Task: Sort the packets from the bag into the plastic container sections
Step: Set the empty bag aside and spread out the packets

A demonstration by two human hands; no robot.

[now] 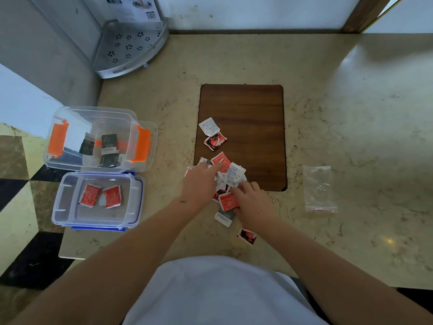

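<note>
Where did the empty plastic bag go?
The bag lies flat on the counter, to the right of the brown board and the right hand.

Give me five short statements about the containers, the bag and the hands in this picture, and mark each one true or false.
1. The blue-latched container holds two red packets. True.
2. The orange-latched container holds red packets. False: it holds dark packets.
3. The clear bag lies to the right of the wooden board. True.
4. The bag is full of packets. False: it looks empty and lies flat.
5. Both hands are at the packet pile, the left hand beside the right hand. True.
</note>
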